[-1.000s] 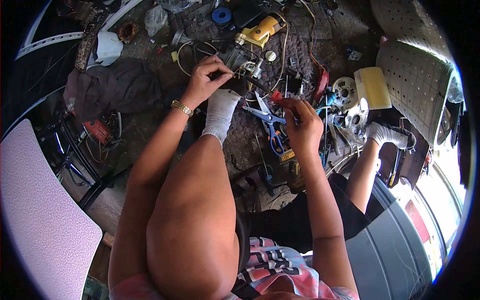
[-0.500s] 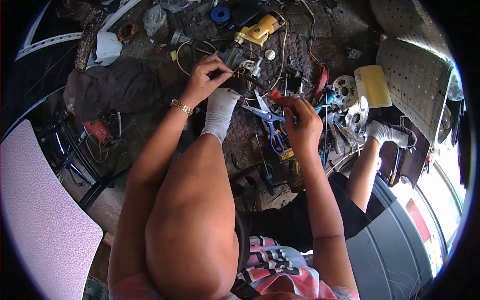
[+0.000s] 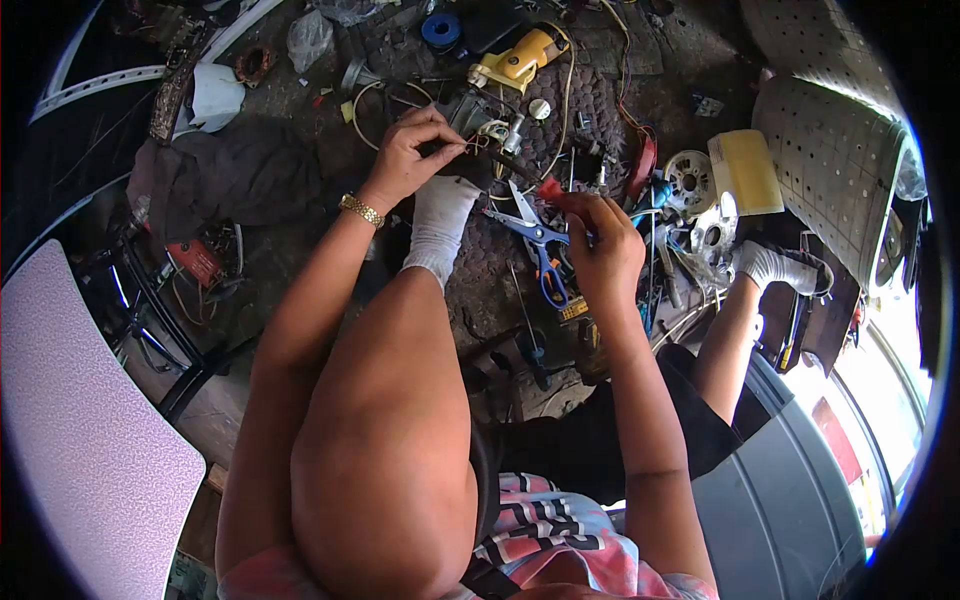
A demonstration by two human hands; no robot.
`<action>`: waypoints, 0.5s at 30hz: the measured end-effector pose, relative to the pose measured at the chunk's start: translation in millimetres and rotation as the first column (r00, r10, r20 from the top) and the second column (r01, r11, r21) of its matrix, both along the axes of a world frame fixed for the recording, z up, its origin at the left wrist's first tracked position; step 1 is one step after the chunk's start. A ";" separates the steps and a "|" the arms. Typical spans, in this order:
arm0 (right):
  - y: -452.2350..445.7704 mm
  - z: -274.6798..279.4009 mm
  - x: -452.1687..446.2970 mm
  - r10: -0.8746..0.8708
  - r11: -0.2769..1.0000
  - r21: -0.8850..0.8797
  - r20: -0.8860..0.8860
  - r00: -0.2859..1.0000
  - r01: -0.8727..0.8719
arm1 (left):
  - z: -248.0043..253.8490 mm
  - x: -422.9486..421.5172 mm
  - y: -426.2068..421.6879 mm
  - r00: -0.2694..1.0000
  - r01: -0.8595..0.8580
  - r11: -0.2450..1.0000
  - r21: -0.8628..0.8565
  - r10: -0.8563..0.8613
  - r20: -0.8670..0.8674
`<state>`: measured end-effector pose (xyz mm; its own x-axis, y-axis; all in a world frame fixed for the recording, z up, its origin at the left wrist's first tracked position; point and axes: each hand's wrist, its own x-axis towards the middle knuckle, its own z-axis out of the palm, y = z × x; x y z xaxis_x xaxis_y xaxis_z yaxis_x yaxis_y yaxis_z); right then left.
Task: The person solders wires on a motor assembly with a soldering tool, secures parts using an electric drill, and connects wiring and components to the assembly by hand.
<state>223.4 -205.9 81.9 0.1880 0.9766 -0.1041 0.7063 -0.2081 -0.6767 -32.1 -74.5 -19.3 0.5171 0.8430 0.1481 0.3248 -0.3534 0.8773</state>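
My left hand, with a gold watch on its wrist, pinches a thin wire between thumb and fingertips. In my right hand is a soldering iron, gripped by its red handle. Its dark shaft points left, the tip close to the wire and my left fingertips. Whether the tip touches the wire is too small to tell. Just beyond lie loose white wires and a small metal cylinder, near a yellow power tool body. Blue-handled scissors lie open below the iron.
A blue spool sits at the back. To the right are a round metal plate, a yellow envelope-like sheet and perforated metal panels. A screwdriver lies near my socked foot. Dark cloth is at left.
Both hands hold nearly the same place. The soldering iron and the wire show no clear movement.
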 end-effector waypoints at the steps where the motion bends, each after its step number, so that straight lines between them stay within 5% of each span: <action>1: -0.1 -0.2 0.0 0.000 1.000 0.000 0.000 1.000 0.000 | 0.0 0.1 0.1 1.000 0.000 1.000 0.000 0.000 0.000; 15: 0.7 1.5 -0.5 0.000 1.000 -0.010 -0.011 1.000 0.000 | 0.4 -0.4 0.1 1.000 0.008 1.000 -0.018 -0.008 0.003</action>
